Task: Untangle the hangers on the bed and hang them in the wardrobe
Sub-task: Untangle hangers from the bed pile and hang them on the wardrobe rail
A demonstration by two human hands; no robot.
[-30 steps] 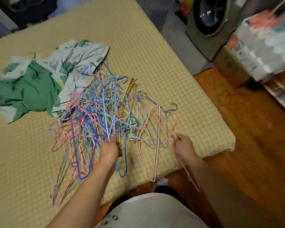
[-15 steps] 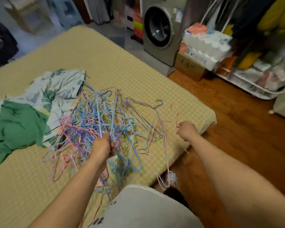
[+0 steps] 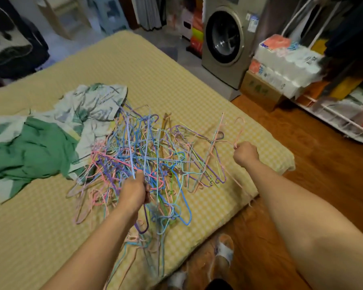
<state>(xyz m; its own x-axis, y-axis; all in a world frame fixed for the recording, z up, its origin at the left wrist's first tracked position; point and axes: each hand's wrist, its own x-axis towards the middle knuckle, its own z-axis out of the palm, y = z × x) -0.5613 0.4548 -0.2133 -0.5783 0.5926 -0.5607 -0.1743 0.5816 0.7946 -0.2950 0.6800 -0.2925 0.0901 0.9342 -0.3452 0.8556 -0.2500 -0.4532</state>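
Note:
A tangled heap of thin wire hangers (image 3: 147, 155) in blue, pink, purple and green lies near the bed's front corner. My left hand (image 3: 134, 192) is fisted around several strands at the heap's near side, lifting them. My right hand (image 3: 245, 153) is closed on a pink hanger (image 3: 238, 130), held off to the right of the heap with its hook pointing up. The yellow checked bed (image 3: 155, 76) carries everything. An open clothes rack (image 3: 331, 38) with hanging garments stands at the far right.
Green and white printed fabric (image 3: 40, 143) lies crumpled left of the heap. A washing machine (image 3: 226, 45) stands beyond the bed, with a cardboard box (image 3: 258, 91) and wrapped paper packs (image 3: 287, 65) beside it. Wooden floor runs along the right, and slippered feet (image 3: 222, 254) stand at the bed's edge.
My right hand has pulled the pink hanger up and to the right, away from the heap. My left hand keeps its grip on the bundle. The view has tilted up toward the room.

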